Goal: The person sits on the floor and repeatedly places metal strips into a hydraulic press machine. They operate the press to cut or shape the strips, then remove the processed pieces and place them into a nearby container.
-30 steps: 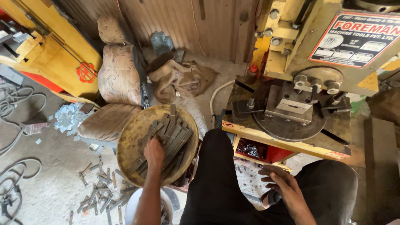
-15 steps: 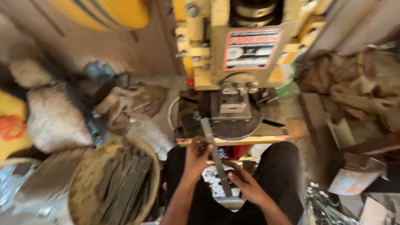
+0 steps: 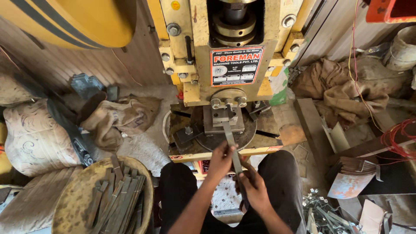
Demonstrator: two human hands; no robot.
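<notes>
Head view: my left hand [image 3: 220, 161] and right hand [image 3: 253, 188] both grip the metal strip [image 3: 231, 143], long axis pointing twelve o'clock into the press [image 3: 225, 115].

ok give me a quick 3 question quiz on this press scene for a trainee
1. True or false: both hands are on the metal strip.
2. Where does the far end of the strip point? A) into the press die area B) into the basket C) at the red wires
3. What lies in the basket at the person's left?

Key
1. True: the left hand grips it nearer the press, the right hand nearer the body.
2. A
3. A pile of flat metal strips.
</notes>
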